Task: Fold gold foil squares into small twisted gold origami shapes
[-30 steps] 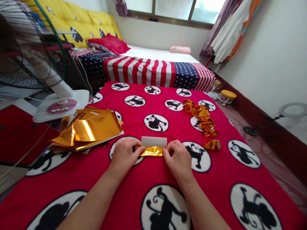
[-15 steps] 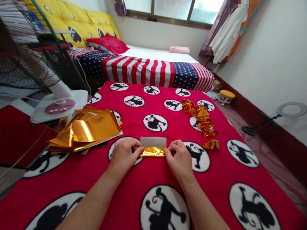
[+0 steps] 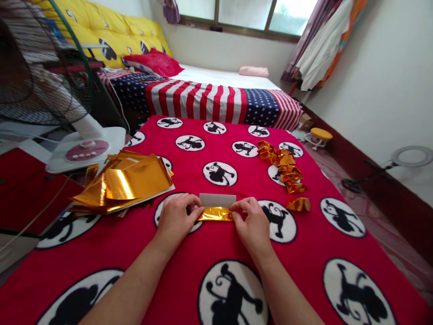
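Note:
A sheet of gold foil paper (image 3: 216,214) lies in front of me, its near part folded over with the gold side up and its pale grey back showing along the far strip. My left hand (image 3: 178,216) pinches the left end of the fold between thumb and fingers. At the right end, my right hand (image 3: 249,220) grips the fold the same way. To the left is a loose stack of gold foil sheets (image 3: 135,180). Folded gold foil pieces (image 3: 287,169) stand in a row on the right, with a single folded piece (image 3: 299,204) nearer me.
A red blanket with black-and-white monkey circles (image 3: 182,275) covers the surface. A fan with a white base (image 3: 84,149) stands at the left beside the foil stack. Beyond are a bed with a striped cover (image 3: 196,99) and, at right, a yellow stool (image 3: 320,134) and a ring light (image 3: 411,155).
The fingers of my right hand have shifted slightly inward along the folded edge. My left hand keeps its hold, and the view has moved a little.

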Demonstrator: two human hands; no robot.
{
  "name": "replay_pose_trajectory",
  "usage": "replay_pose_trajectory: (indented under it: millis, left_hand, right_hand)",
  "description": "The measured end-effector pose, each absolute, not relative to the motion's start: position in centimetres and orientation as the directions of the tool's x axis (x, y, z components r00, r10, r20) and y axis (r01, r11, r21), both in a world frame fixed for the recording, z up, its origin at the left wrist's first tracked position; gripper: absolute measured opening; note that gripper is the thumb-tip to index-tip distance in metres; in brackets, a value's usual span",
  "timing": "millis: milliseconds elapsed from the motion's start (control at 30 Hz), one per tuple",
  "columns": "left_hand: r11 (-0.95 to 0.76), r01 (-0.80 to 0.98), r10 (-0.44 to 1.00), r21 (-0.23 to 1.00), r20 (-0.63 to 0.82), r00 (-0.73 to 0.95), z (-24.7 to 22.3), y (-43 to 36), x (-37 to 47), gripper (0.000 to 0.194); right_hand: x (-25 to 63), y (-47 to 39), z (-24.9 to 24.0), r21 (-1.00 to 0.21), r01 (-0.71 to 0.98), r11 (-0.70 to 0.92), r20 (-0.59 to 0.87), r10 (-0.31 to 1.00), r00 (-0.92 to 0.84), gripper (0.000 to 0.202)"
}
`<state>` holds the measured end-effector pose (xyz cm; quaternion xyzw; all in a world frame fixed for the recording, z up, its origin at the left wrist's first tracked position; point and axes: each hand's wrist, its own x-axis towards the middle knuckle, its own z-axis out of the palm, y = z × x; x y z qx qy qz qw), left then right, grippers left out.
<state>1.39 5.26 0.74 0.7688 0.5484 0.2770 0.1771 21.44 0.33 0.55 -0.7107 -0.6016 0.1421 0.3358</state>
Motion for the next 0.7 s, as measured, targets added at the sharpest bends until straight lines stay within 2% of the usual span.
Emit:
replay_pose_trajectory:
  millis: [267, 700]
  left_hand:
    - [-0.319, 0.731, 0.948, 0.603, 0.216, 0.235, 0.51, 5.55, 1.36, 0.004]
    - [-0.306, 0.727, 0.947, 0.615, 0.119, 0.298, 1.44, 5.78, 0.56, 0.025]
  right_hand:
    - [20.98, 0.27, 0.64, -0.586, 0.806, -0.089, 0.205, 0.945, 0.253, 0.018]
    - [20.99, 0.18, 0.4, -0.542, 0.84, -0.036, 0.246, 0.948, 0.2, 0.014]
